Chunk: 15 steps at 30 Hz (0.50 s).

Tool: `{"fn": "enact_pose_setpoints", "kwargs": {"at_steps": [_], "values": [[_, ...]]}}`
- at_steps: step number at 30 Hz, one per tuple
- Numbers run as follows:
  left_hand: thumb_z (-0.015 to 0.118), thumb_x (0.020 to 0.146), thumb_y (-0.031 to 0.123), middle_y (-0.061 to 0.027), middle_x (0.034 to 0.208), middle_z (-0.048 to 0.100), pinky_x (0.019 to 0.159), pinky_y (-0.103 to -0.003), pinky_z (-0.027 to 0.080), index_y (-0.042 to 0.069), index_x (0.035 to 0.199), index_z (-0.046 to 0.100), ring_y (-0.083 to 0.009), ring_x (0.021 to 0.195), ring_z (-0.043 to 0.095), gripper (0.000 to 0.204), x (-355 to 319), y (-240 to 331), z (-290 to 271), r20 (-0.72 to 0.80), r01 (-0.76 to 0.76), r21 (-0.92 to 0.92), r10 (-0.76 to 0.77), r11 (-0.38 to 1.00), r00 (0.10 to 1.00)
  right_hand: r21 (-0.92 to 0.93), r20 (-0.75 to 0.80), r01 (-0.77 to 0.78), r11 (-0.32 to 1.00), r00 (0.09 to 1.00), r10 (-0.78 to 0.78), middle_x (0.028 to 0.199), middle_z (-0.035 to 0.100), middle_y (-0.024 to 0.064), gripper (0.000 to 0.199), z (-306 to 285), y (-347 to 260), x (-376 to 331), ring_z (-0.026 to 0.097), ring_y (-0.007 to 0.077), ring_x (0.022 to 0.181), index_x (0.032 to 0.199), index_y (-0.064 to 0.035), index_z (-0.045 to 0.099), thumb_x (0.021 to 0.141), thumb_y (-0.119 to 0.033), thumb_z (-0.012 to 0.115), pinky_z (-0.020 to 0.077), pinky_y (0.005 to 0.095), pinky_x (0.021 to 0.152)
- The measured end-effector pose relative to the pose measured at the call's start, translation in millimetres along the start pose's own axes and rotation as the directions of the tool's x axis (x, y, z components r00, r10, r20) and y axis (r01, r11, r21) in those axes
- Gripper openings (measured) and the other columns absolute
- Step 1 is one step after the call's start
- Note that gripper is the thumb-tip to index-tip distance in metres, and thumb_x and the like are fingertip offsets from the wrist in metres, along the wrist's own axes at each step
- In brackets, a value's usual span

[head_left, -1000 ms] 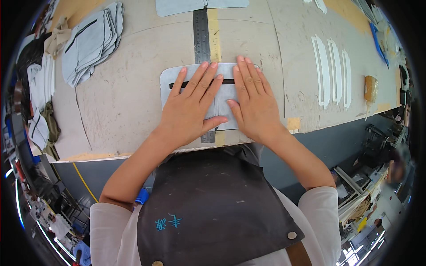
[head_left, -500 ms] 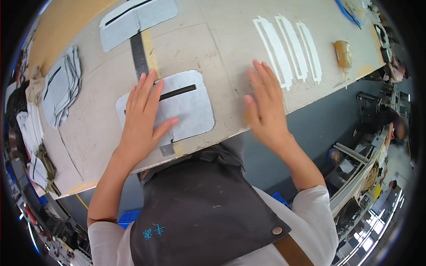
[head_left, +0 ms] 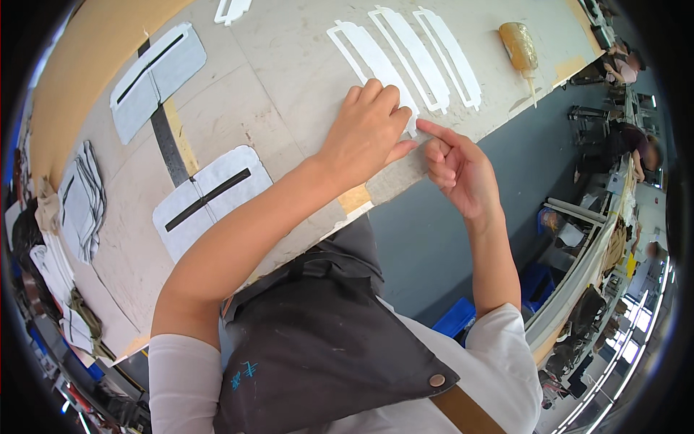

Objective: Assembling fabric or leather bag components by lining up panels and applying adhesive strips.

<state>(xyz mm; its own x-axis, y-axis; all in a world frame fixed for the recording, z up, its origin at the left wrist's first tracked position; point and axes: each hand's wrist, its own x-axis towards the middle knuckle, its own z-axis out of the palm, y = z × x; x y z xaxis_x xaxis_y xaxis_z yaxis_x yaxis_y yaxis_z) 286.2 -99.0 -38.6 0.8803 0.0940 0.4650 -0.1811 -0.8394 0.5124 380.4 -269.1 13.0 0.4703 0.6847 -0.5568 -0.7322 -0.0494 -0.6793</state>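
My left hand (head_left: 367, 132) reaches across to the right, over the near end of a white slotted strip (head_left: 372, 56). Its fingers are bent with the tips hidden, and the thumb stands apart. At the same end of the strip is the outstretched index fingertip of my right hand (head_left: 463, 166), palm side showing, other fingers curled loosely. Whether either hand grips the strip cannot be made out. Two similar strips lie beside it, a middle strip (head_left: 410, 59) and a right strip (head_left: 452, 61). A pale grey panel with a black slot (head_left: 235, 197) lies beyond my left forearm.
Another slotted panel (head_left: 184, 69) lies farther back on the table (head_left: 289, 94). At the left is a stack of grey panels (head_left: 83, 206). A squeeze bottle of amber liquid (head_left: 519, 47) lies near the right edge. Part of another white piece (head_left: 233, 9) shows at the top.
My left hand has left the near panel and swung right to the strip, its fingers now bent. My right hand has gone from spread fingers to a pointing index finger. The view has shifted.
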Motion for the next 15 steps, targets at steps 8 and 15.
{"fn": "enact_pose_setpoints", "kwargs": {"at_steps": [8, 15], "values": [[0.079, 0.066, 0.015, -0.0041, 0.085, 0.050, 0.074, -0.036, 0.037, 0.006, 0.079, 0.063, -0.0233, 0.090, 0.048, 0.022, 14.0, 6.4, 16.8, -0.085, 0.040, 0.126, -0.030, 0.991, 0.996, 0.203, 0.070, -0.093, 0.975, 0.994, 0.081, 0.075, 0.051, 0.0039, 0.038, -5.0, -1.0, 11.8, 0.032, 0.0077, 0.050, 0.127, 0.0096, 0.048, 0.103, -0.016, 0.034, 0.0298, 0.0215, 0.045], [0.073, 0.071, 0.008, -0.0038, 0.082, 0.055, 0.076, -0.035, 0.039, 0.006, 0.074, 0.063, -0.0219, 0.083, 0.049, 0.010, 0.5, -1.2, -28.7, -0.384, 0.230, -0.130, -0.263, 0.965, 0.885, -0.398, -0.119, 0.210, 0.893, 0.953, -0.278, 0.075, 0.055, 0.0019, 0.034, 20.1, 0.0, 6.6, 0.037, 0.0068, 0.055, 0.124, 0.0033, 0.056, 0.102, -0.018, 0.042, 0.0298, 0.0214, 0.050]]}}
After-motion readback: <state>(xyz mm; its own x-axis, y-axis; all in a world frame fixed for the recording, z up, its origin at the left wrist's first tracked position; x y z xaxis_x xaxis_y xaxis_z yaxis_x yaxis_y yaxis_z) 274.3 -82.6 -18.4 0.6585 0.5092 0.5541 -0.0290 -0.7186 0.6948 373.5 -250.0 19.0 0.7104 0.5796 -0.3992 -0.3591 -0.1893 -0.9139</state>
